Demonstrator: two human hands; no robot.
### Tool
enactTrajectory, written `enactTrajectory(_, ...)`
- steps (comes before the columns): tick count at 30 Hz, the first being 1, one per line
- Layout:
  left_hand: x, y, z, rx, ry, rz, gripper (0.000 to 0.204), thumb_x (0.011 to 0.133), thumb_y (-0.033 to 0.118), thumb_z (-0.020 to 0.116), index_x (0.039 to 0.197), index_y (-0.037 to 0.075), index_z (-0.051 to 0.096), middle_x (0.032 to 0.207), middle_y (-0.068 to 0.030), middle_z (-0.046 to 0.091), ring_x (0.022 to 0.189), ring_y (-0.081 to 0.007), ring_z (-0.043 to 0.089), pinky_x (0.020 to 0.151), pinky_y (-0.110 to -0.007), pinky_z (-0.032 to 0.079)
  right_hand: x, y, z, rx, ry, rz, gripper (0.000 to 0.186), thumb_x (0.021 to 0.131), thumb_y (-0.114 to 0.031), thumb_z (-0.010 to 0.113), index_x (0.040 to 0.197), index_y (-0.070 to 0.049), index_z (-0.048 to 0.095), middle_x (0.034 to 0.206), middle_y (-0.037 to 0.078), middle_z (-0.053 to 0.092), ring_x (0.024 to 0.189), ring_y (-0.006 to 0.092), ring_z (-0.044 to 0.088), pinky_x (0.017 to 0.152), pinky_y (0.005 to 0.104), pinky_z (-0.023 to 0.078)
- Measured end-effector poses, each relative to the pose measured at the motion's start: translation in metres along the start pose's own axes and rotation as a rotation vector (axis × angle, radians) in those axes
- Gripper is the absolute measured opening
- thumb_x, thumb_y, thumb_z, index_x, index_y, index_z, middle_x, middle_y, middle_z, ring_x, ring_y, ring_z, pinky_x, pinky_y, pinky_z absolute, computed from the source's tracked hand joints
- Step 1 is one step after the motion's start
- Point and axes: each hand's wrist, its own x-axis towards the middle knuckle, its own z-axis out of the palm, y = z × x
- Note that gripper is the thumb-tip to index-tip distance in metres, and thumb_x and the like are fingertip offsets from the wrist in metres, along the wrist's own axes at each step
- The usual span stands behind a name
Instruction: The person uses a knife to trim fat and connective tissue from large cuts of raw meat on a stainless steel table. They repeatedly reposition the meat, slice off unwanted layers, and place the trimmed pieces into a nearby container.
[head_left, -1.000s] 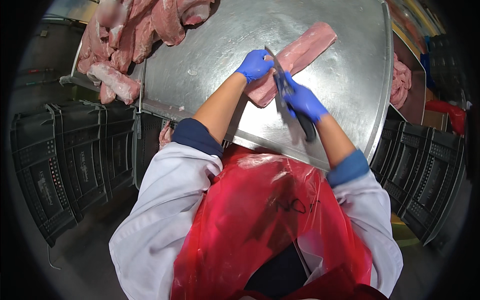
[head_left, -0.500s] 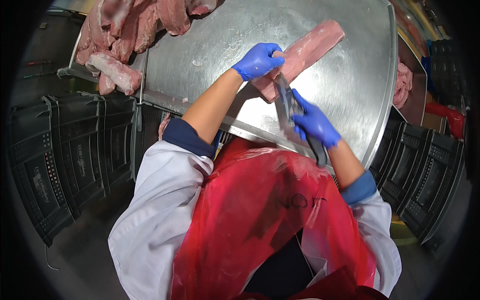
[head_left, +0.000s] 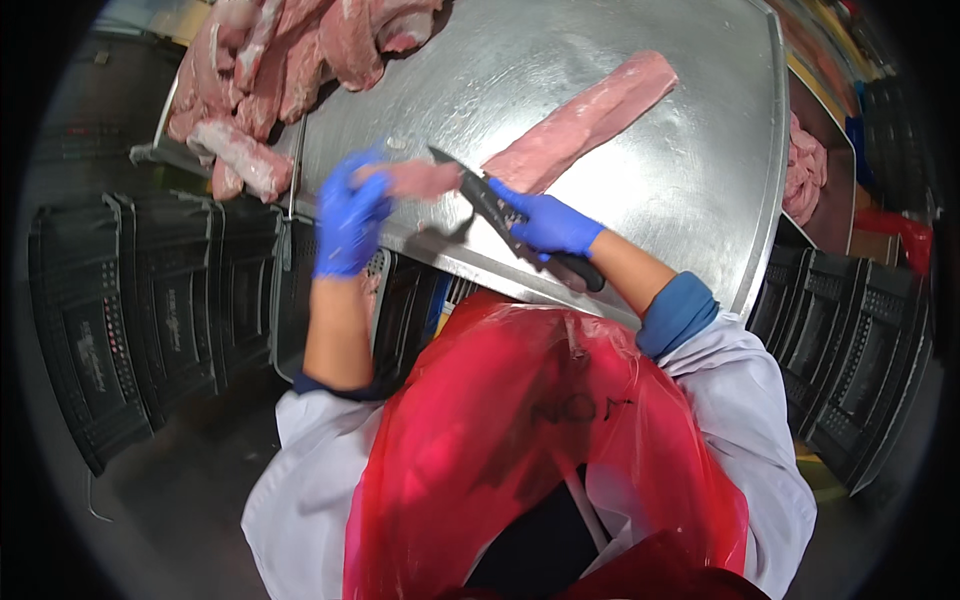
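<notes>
A small strip of raw meat (head_left: 425,179) hangs in the air above the table's near edge, pinched by my left hand (head_left: 352,215), blue-gloved and smeared by motion. My right hand (head_left: 558,226), gloved too, is wrapped round the black handle of a knife (head_left: 487,203). Its blade points up and left, close by the strip's right end; whether they touch, I cannot tell. Just beyond the right hand, a long pink meat loin (head_left: 590,115) lies slantwise on the steel table (head_left: 700,190), its near end beside the knuckles.
Several meat pieces are heaped (head_left: 280,60) at the table's far left. More meat (head_left: 805,165) fills a container at the right. Dark plastic crates (head_left: 170,310) stand at the left, others (head_left: 845,340) at the right. An open crate (head_left: 290,290) sits below the near edge, under my left hand.
My left hand has left the loin and swung left and nearer with the meat strip, now apart from the loin. The knife has moved left with my right hand.
</notes>
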Motion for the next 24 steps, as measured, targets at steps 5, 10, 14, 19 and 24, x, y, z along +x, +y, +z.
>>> enactTrajectory(5,-0.060,0.007,-0.171,0.294,0.188,-0.100,0.024,0.091,0.025,0.074,0.090,0.013,0.053,0.075,0.0099,0.042,0.060,-0.0035,0.037,0.052,-0.023,0.030,-0.078,0.027,-0.009,0.185,0.128,0.055,0.076,0.096,-0.011,0.053,0.162,-0.029,0.019,0.080,0.012,0.069,0.052,0.0140,0.058,0.052,0.0320,0.054)
enactTrajectory(10,-0.090,-0.101,-0.346,1.834,0.235,0.046,0.057,0.078,0.031,0.081,0.119,-0.004,0.063,0.112,-0.0232,0.067,0.099,-0.0370,0.066,0.088,-0.046,0.052,-0.137,0.115,-0.028,0.505,0.495,0.032,0.080,0.094,-0.001,0.053,0.161,-0.031,0.021,0.080,0.007,0.065,0.054,0.0095,0.059,0.051,0.0272,0.055)
enactTrajectory(14,0.050,-0.141,-0.008,1.275,-0.070,0.359,0.071,0.078,0.035,0.079,0.132,-0.004,0.055,0.134,-0.0289,0.055,0.129,-0.0453,0.048,0.111,-0.052,0.037,-0.167,0.135,-0.033,0.489,0.730,0.085,0.083,0.094,0.001,0.053,0.162,-0.031,0.018,0.081,0.006,0.066,0.058,0.0103,0.062,0.053,0.0272,0.056)
enactTrajectory(19,0.132,-0.176,0.230,1.586,-0.317,0.432,0.086,0.074,0.040,0.081,0.141,-0.001,0.045,0.142,-0.0265,0.049,0.133,-0.0447,0.046,0.112,-0.051,0.037,-0.198,0.130,-0.040,0.471,0.817,0.063,0.083,0.094,0.001,0.053,0.162,-0.030,0.017,0.079,0.005,0.066,0.060,0.0104,0.062,0.054,0.0272,0.055)
enactTrajectory(24,0.224,-0.163,0.282,1.591,-0.618,-0.046,0.090,0.071,0.030,0.084,0.145,-0.002,0.044,0.134,-0.0242,0.059,0.122,-0.0411,0.059,0.102,-0.050,0.048,-0.264,0.150,-0.010,0.537,0.965,0.166,0.084,0.094,0.001,0.055,0.162,-0.030,0.019,0.078,0.005,0.065,0.058,0.0085,0.059,0.051,0.0258,0.052)
